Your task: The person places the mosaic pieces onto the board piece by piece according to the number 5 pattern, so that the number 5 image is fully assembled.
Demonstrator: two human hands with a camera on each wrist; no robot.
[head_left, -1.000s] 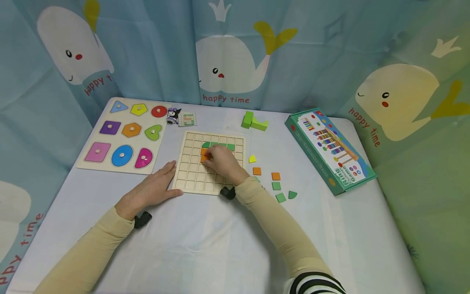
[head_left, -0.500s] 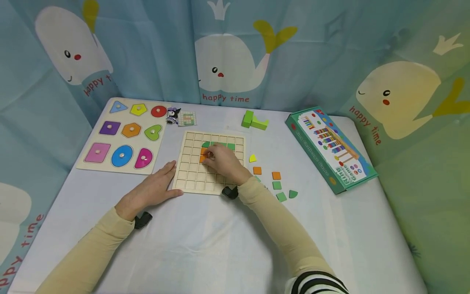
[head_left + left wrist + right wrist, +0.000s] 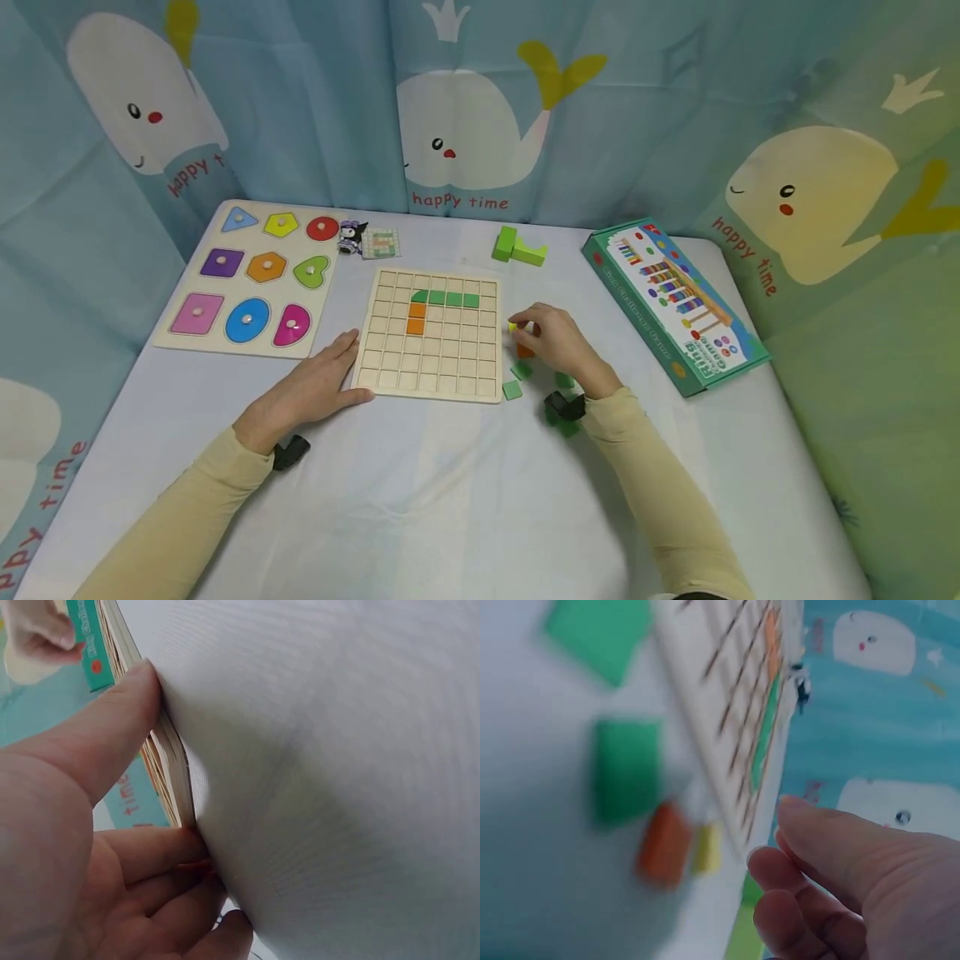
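Observation:
My left hand (image 3: 307, 387) lies at the lower left corner of a wooden grid board (image 3: 450, 367), its fingers along the left edge and thumb at the front edge. In the left wrist view, the thumb and fingertips press against the board's side. On the board sits a row of green pieces (image 3: 453, 298), with two orange squares (image 3: 416, 318) below its left end. My right hand (image 3: 562, 340) hovers right of the board, over a small yellow piece (image 3: 707, 847) and an orange square (image 3: 524, 352). Nothing shows between its loosely bent fingers in the right wrist view.
Loose green tiles (image 3: 512, 389) lie beside the board and under the right wrist. A knobbed shape puzzle (image 3: 251, 342) stands at left, beside a small pattern card (image 3: 382, 243). Green blocks (image 3: 517, 247) and a game box (image 3: 675, 308) are at the back right.
My right hand has left the orange squares on the board and moved right to the loose pieces. The left hand has stayed at the board's corner.

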